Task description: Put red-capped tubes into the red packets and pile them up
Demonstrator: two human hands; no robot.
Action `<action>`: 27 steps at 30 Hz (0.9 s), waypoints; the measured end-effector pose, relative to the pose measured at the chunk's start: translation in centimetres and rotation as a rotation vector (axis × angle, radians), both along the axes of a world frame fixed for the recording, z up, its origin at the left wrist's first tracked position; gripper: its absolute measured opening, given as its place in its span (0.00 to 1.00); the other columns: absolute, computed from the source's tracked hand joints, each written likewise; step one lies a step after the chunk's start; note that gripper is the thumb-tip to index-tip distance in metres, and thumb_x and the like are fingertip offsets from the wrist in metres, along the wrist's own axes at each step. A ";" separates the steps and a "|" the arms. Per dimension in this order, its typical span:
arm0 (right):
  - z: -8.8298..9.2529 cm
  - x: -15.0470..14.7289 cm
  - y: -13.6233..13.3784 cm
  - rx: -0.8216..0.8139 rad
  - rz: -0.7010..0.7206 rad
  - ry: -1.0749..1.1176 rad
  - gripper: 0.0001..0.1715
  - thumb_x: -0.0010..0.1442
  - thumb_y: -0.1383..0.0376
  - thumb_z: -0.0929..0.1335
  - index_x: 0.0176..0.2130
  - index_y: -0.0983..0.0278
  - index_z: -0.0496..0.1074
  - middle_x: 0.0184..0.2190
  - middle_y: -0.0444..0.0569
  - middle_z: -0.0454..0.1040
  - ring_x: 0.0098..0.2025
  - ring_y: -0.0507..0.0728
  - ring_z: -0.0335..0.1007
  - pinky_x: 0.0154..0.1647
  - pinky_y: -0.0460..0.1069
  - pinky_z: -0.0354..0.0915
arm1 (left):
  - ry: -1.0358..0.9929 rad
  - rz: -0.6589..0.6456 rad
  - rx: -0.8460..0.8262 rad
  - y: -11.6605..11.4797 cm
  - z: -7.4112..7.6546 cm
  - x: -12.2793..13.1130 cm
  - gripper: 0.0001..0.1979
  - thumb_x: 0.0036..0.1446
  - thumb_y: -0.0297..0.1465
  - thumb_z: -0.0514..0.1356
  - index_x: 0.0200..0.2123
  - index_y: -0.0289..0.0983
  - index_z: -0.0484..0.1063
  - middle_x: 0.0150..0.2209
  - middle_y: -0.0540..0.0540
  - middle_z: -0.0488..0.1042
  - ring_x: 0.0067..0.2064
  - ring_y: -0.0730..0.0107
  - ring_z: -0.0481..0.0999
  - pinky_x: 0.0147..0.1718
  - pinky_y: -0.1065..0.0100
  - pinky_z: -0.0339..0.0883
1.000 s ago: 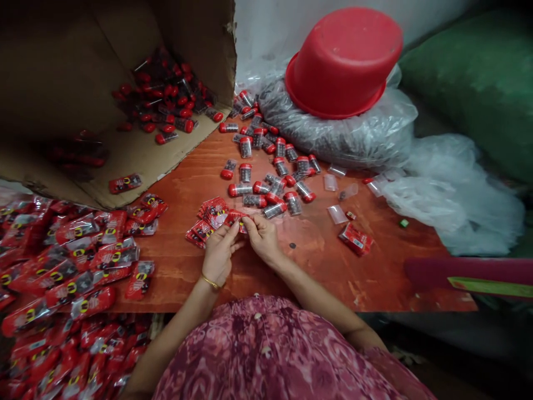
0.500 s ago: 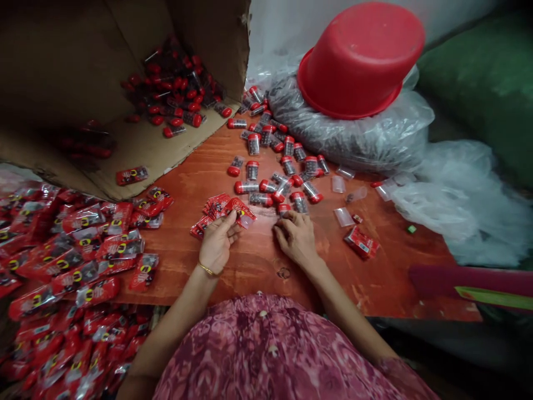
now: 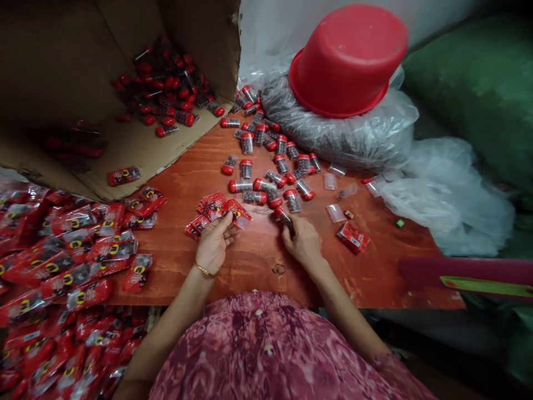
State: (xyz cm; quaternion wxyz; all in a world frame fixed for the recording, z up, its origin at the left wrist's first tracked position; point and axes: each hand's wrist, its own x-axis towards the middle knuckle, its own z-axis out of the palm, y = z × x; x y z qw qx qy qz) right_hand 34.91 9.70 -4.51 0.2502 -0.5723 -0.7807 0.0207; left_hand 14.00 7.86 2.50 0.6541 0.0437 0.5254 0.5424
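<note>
Between the thumb and fingers of my left hand (image 3: 213, 244) is a red printed packet (image 3: 239, 212) with a clear part at its end. Just behind it lies a fanned pile of similar red packets (image 3: 212, 204). My right hand (image 3: 305, 240) grips a small clear bottle (image 3: 283, 217) with a red cap and dark contents; the cap points away to the left and the fingers hide its lower end. Several similar red-capped bottles (image 3: 251, 198) are scattered on the table (image 3: 250, 269) beyond both hands.
An open cardboard box (image 3: 175, 158) holding more bottles stands at the back left. Filled red packets (image 3: 83, 247) are heaped on the left. An upturned red tub (image 3: 350, 61) rests on a clear bag (image 3: 333, 133). Empty clear tubes (image 3: 335, 213) and a red bundle (image 3: 353, 237) lie to the right.
My right hand has closed on a bottle and drawn it toward me, away from the others. The left hand keeps its packet in nearly the same place. The view has shifted slightly.
</note>
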 end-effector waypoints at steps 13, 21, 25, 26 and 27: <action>4.0 -2.3 -3.0 -0.847 0.144 1.321 0.18 0.55 0.54 0.65 0.43 0.61 0.67 0.24 0.42 0.71 0.18 0.49 0.64 0.20 0.46 0.65 | 0.002 -0.051 0.015 0.3 -0.9 0.4 0.14 0.36 0.35 0.70 0.25 0.34 0.71 0.22 0.51 0.76 0.23 0.77 0.74 0.22 0.77 0.64; 4.6 -1.6 -2.9 -0.347 0.352 0.766 0.18 0.60 0.62 0.62 0.50 0.56 0.68 0.39 0.49 0.68 0.40 0.55 0.67 0.42 0.54 0.66 | -0.037 -0.092 -0.016 0.6 -1.1 0.0 0.12 0.39 0.34 0.69 0.26 0.35 0.72 0.23 0.50 0.76 0.23 0.76 0.73 0.22 0.76 0.65; 5.6 -1.4 -2.3 -0.098 0.553 0.470 0.24 0.59 0.70 0.63 0.54 0.55 0.65 0.40 0.51 0.65 0.44 0.56 0.64 0.43 0.54 0.65 | -0.030 -0.116 0.021 0.6 -1.2 0.0 0.15 0.36 0.36 0.69 0.27 0.35 0.72 0.25 0.49 0.77 0.24 0.75 0.74 0.22 0.76 0.65; 5.6 -1.4 -2.1 -0.073 0.568 0.428 0.25 0.59 0.71 0.63 0.54 0.55 0.64 0.40 0.51 0.65 0.44 0.56 0.64 0.42 0.53 0.66 | -0.021 -0.116 0.024 0.5 -1.2 0.0 0.16 0.35 0.36 0.70 0.27 0.35 0.72 0.24 0.50 0.77 0.24 0.76 0.74 0.22 0.76 0.64; 5.5 -1.4 -2.0 -0.057 0.571 0.396 0.25 0.58 0.71 0.63 0.55 0.56 0.64 0.41 0.51 0.64 0.43 0.56 0.63 0.41 0.53 0.66 | -0.009 -0.115 0.026 0.5 -1.2 0.0 0.16 0.34 0.36 0.70 0.27 0.35 0.72 0.24 0.50 0.77 0.24 0.76 0.74 0.21 0.77 0.64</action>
